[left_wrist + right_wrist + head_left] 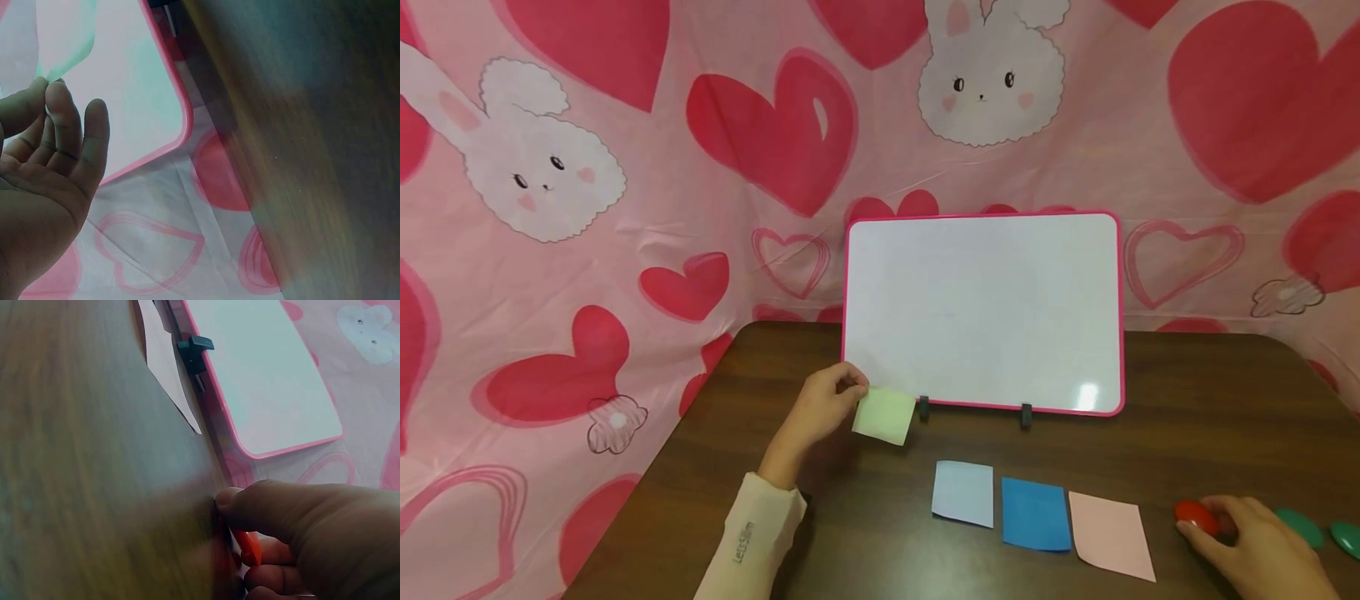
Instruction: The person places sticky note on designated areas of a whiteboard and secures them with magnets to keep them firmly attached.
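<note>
My left hand [831,402] pinches a pale yellow-green sticky note [884,416] by its upper left corner. The note hangs just before the lower left corner of a pink-framed whiteboard [985,308]. In the left wrist view, thumb and forefinger meet on the note's edge [78,53], while the other fingers are loosely bent. At the right, my right hand [1262,542] holds a glossy red round magnet [1197,518] between thumb and fingers, low at the tabletop. The right wrist view shows the red magnet [249,547] partly hidden by the fingers.
A light blue note [962,493], a blue note [1036,515] and a pink note [1112,533] lie in a row on the dark wooden table [700,500]. Two green magnets [1300,527] lie beyond the right hand. Black clips [1026,416] support the whiteboard. Heart-patterned cloth hangs behind.
</note>
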Available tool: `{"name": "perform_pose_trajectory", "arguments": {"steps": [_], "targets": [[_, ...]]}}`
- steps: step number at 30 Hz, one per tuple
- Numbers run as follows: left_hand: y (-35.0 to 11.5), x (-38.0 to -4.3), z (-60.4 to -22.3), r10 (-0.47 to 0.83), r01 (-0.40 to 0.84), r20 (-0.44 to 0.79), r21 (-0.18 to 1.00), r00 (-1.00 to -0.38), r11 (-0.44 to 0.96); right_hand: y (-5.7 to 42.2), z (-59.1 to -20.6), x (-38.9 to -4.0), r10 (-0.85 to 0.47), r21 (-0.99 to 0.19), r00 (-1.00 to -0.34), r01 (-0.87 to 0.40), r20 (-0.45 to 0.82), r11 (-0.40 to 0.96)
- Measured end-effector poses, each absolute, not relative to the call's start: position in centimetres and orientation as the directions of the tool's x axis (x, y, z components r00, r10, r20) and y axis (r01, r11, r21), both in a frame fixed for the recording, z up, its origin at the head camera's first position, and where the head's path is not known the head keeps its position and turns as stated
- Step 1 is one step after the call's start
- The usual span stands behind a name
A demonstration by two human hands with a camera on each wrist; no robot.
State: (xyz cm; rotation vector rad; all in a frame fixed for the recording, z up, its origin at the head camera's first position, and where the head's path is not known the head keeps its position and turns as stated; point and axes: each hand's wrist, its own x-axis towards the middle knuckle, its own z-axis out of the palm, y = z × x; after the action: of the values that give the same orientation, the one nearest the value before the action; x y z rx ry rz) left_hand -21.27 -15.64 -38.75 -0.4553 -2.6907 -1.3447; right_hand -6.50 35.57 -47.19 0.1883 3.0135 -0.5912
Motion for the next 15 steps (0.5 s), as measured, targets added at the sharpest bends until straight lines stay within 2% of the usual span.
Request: {"name": "perform_pose_trajectory", "arguments": {"steps": [15], "targets": [[-15.83,-22.11,-38.06,0.195,0.298,0.228,0.798,-0.954,0.523,35.06,-46.74,-6.52,0.113,-0.373,-0.987,0.148,-0.113,0.916]]}}
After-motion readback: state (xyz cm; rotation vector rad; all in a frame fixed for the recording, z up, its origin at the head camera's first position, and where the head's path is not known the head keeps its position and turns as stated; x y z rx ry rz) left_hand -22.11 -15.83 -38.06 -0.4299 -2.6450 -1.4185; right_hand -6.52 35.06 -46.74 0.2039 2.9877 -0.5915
